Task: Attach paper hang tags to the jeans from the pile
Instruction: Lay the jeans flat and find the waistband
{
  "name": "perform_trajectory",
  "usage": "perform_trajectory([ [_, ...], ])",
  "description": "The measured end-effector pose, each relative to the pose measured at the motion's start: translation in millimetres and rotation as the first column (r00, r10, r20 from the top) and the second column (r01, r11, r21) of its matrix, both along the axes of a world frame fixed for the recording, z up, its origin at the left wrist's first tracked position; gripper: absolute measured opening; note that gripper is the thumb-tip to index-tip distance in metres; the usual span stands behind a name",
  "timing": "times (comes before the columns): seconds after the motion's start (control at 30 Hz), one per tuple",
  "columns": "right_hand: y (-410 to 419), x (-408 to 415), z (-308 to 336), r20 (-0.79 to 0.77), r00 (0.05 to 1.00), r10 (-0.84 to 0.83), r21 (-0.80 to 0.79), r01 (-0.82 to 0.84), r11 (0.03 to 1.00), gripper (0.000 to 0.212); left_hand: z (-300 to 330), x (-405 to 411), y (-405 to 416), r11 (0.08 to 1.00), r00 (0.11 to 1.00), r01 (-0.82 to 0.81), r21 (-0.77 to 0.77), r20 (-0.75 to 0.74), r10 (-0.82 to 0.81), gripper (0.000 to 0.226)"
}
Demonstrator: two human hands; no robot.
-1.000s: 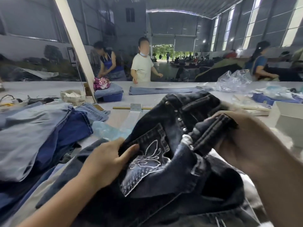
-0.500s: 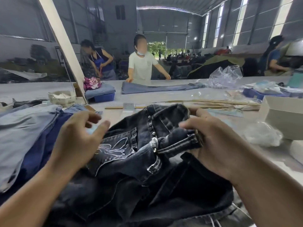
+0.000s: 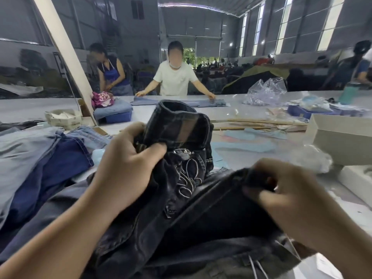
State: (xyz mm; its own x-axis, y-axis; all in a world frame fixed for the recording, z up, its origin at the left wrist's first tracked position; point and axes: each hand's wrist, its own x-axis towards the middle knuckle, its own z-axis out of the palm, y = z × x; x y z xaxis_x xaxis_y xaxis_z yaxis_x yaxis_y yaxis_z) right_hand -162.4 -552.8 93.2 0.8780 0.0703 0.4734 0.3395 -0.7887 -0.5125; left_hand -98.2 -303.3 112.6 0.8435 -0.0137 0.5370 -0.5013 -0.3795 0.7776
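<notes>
A pair of dark washed jeans [image 3: 201, 214] with pale embroidery on a back pocket lies bunched in front of me on the table. My left hand [image 3: 128, 164] grips the waistband, which stands up as a dark loop above it. My right hand [image 3: 281, 190] pinches another part of the waistband edge lower right. A pile of blue jeans [image 3: 36, 158] lies to the left. Thin white strings [image 3: 255, 264] show near the bottom edge. No paper hang tag is clearly visible in my hands.
A white box [image 3: 342, 141] stands at the right, with clear plastic bags [image 3: 265, 91] and blue paper sheets [image 3: 243, 146] beyond. A small carton [image 3: 64, 119] and a slanted white post [image 3: 66, 57] are at left. Across the table, people [image 3: 175, 75] fold jeans.
My left hand went from hovering open over the pocket to gripping the waistband and lifting it. My right hand shifted right and lower along the waistband.
</notes>
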Motion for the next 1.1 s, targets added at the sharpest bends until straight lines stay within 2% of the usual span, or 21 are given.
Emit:
perform_trajectory([
  [0.07, -4, -2, 2, 0.218, 0.954, -0.205, 0.171, 0.169, 0.971, 0.014, -3, -4, -1, 0.992, 0.99, -0.122, 0.019, 0.073, 0.12, 0.015],
  [0.1, -7, -4, 2, 0.26, 0.921, -0.289, 0.279, 0.215, 0.936, 0.013, -2, -5, -1, 0.984, 0.979, -0.178, -0.008, 0.1, 0.178, 0.014],
  [0.17, -14, -7, -1, 0.22, 0.882, -0.416, 0.469, 0.278, 0.838, 0.023, -2, -7, -1, 0.964, 0.954, -0.264, -0.021, 0.144, 0.264, 0.01],
  [0.2, -19, -7, -3, 0.183, 0.875, -0.448, 0.49, 0.314, 0.813, 0.026, -4, -9, -3, 0.958, 0.945, -0.285, -0.004, 0.167, 0.282, 0.009],
  [0.23, -25, -8, -8, 0.136, 0.884, -0.447, 0.446, 0.348, 0.824, 0.028, -6, -11, -6, 0.959, 0.944, -0.281, 0.019, 0.187, 0.273, 0.012],
  [0.3, -36, -9, -15, -0.051, 0.928, -0.37, 0.239, 0.371, 0.897, 0.047, -11, -17, -12, 0.966, 0.944, -0.25, 0.069, 0.238, 0.227, 0.029],
  [0.33, -40, -11, -19, -0.169, 0.935, -0.311, 0.131, 0.334, 0.933, 0.057, -13, -19, -15, 0.966, 0.941, -0.241, 0.095, 0.265, 0.209, 0.035],
  [0.4, -46, -12, -17, -0.343, 0.905, -0.25, -0.085, 0.235, 0.968, 0.057, -13, -20, -18, 0.966, 0.945, -0.226, 0.125, 0.268, 0.186, 0.035],
  [0.47, -43, -16, -2, -0.336, 0.919, -0.207, -0.291, 0.108, 0.951, 0.06, -10, -21, -21, 0.975, 0.961, -0.181, 0.13, 0.235, 0.147, 0.026],
  [0.5, -39, -16, 6, -0.315, 0.939, -0.135, -0.337, 0.023, 0.941, 0.068, -8, -22, -23, 0.978, 0.968, -0.157, 0.141, 0.22, 0.123, 0.021],
  [0.57, -18, -18, 20, -0.339, 0.941, 0.009, -0.365, -0.14, 0.921, 0.086, -6, -24, -27, 0.975, 0.974, -0.135, 0.178, 0.205, 0.098, 0.019],
  [0.63, 5, -14, 21, -0.341, 0.938, 0.062, -0.369, -0.194, 0.909, 0.086, -5, -24, -29, 0.969, 0.976, -0.131, 0.208, 0.2, 0.089, 0.018],
  [0.67, 12, -7, 17, -0.307, 0.949, 0.066, -0.349, -0.177, 0.92, 0.077, -5, -23, -29, 0.968, 0.975, -0.135, 0.21, 0.202, 0.093, 0.017],
  [0.73, 15, 6, 9, -0.146, 0.989, 0.02, -0.168, -0.045, 0.985, 0.03, -2, -21, -26, 0.967, 0.966, -0.169, 0.192, 0.225, 0.125, 0.016],
  [0.77, 8, 13, 6, -0.054, 0.996, -0.077, -0.051, 0.074, 0.996, 0.011, 0, -20, -24, 0.966, 0.957, -0.195, 0.169, 0.247, 0.15, 0.018],
  [0.8, -3, 19, 3, 0.015, 0.979, -0.201, 0.09, 0.199, 0.976, 0.006, 3, -19, -21, 0.967, 0.947, -0.217, 0.136, 0.271, 0.174, 0.019],
  [0.87, -30, 24, 2, 0.001, 0.914, -0.405, 0.341, 0.381, 0.859, 0.016, 7, -19, -21, 0.972, 0.933, -0.223, 0.07, 0.304, 0.192, 0.018],
  [0.93, -50, 26, -6, -0.115, 0.854, -0.508, 0.299, 0.517, 0.802, 0.027, 5, -21, -28, 0.977, 0.934, -0.193, 0.088, 0.322, 0.155, 0.018],
  [1.03, -61, 29, -27, -0.378, 0.825, -0.42, 0.166, 0.507, 0.846, 0.039, -9, -29, -55, 0.95, 0.937, -0.098, 0.296, 0.35, -0.012, 0.017],
  [1.1, -64, 26, -36, -0.513, 0.82, -0.252, 0.253, 0.426, 0.869, 0.033, -23, -38, -75, 0.854, 0.919, -0.032, 0.519, 0.35, -0.179, 0.02],
])
